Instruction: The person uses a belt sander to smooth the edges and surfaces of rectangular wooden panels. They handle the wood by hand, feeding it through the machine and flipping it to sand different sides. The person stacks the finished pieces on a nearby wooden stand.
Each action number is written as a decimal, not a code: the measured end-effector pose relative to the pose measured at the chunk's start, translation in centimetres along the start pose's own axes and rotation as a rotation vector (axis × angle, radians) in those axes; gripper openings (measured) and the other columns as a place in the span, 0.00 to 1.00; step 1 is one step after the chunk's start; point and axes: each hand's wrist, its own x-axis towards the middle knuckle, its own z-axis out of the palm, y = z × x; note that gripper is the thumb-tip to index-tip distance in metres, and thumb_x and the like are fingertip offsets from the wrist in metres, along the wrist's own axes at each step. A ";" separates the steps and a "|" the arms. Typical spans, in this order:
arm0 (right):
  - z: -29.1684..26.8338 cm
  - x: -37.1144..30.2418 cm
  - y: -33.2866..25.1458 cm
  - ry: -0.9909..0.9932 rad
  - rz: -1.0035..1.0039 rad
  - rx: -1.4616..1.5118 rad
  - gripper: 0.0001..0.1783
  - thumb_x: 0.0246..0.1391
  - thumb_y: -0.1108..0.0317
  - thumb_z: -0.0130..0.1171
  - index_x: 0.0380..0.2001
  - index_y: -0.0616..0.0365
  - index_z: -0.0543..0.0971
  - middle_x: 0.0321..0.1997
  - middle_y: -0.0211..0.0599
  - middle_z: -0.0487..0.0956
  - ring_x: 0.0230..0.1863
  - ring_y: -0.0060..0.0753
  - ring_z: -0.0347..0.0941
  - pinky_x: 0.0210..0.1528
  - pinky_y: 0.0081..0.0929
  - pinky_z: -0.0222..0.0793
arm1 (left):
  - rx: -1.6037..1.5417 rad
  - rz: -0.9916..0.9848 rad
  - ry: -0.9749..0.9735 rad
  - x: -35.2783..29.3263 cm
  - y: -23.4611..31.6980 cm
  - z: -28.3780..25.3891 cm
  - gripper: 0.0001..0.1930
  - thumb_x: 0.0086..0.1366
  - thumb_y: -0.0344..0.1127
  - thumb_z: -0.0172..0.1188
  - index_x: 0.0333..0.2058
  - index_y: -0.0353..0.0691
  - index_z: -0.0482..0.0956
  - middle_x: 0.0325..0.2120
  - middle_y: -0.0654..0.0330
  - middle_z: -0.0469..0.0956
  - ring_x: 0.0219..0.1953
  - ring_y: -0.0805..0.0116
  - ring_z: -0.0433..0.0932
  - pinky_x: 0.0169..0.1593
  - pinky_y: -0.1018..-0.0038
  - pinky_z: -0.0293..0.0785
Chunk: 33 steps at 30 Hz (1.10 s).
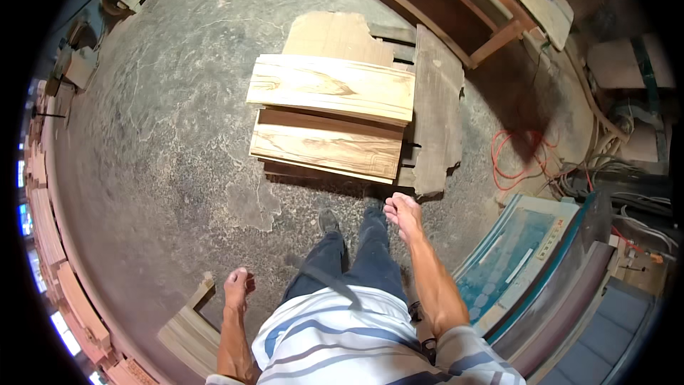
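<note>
Wooden boards in pale, streaked grain lie in two stacks, an upper stack (pixel 331 89) and a lower stack (pixel 328 144), ahead of a worker in a striped shirt (pixel 335 339) and dark trousers (pixel 374 257) on a workshop's mottled concrete floor (pixel 164 114). The stacks sit side by side, slightly askew, a dark gap running between them, with a weathered wooden panel (pixel 438 110) extending past their right ends and a ragged-edged tan sheet (pixel 324 32) showing beyond the upper stack. The right hand (pixel 404 215) is the nearer of the two to the boards, just off the right corner of the lower stack and apart from it, its fingers folded into a narrow, loose curl. Behind it, the bare right forearm reaches forward and angles inward from a rolled sleeve. The left hand (pixel 238 289) hangs lower and well apart from both stacks, thumb uppermost, its forearm nearly straight; how far its partly hidden fingers close cannot be told from this angle. Near that forearm lie short lengths of timber (pixel 189 335). To the worker's right, a teal-edged machine (pixel 509 242) stands below a loose coil of orange cord (pixel 502 164), while a brown wooden frame (pixel 484 53) occupies the far right.
</note>
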 end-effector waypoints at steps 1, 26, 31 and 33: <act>-0.2 1.4 -0.1 0.013 0.009 -0.011 0.18 0.54 0.61 0.53 0.45 0.61 0.71 0.36 0.35 0.76 0.33 0.24 0.72 0.35 0.23 0.69 | -0.008 -0.009 0.020 -0.9 0.2 0.6 0.14 0.62 0.43 0.54 0.39 0.38 0.73 0.27 0.60 0.76 0.27 0.70 0.76 0.31 0.74 0.73; -6.0 41.0 8.6 0.103 -0.047 -0.350 0.25 0.48 0.60 0.64 0.44 0.69 0.72 0.41 0.43 0.77 0.41 0.30 0.72 0.45 0.26 0.66 | 0.081 -0.576 0.275 -8.9 -10.0 9.3 0.17 0.62 0.42 0.57 0.43 0.37 0.70 0.31 0.52 0.77 0.29 0.63 0.79 0.31 0.71 0.78; -7.4 41.6 7.9 0.092 0.066 -0.498 0.29 0.45 0.57 0.66 0.42 0.71 0.72 0.41 0.45 0.77 0.41 0.32 0.72 0.45 0.28 0.67 | 0.103 -0.587 0.274 -8.7 -9.5 10.0 0.16 0.63 0.41 0.56 0.44 0.36 0.70 0.32 0.52 0.77 0.31 0.63 0.79 0.33 0.71 0.78; -7.4 40.7 7.3 0.067 0.052 -0.454 0.30 0.44 0.56 0.66 0.43 0.70 0.72 0.41 0.45 0.76 0.41 0.33 0.72 0.45 0.29 0.67 | 0.107 -0.564 0.277 -8.7 -9.3 10.2 0.15 0.63 0.40 0.55 0.43 0.35 0.71 0.32 0.52 0.77 0.32 0.64 0.79 0.34 0.72 0.78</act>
